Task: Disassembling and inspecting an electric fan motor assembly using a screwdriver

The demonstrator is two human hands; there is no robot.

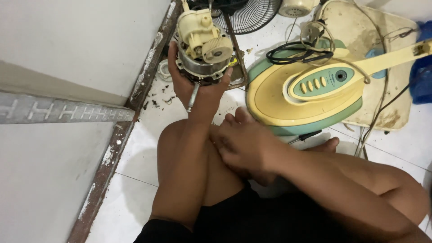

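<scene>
Left hand is closed around a cream fan motor, held up above the white floor beside the wall. Right hand rests empty, fingers loosely curled, on the knee, near the yellow-green fan base.

1. Bright, even, soft light from overhead; no harsh glare.
2. Faint soft shadows on the white floor beneath the legs.
3. Slightly blurred right hand; sharp elsewhere.
4. Mild wide-angle bending near the edges.
</scene>
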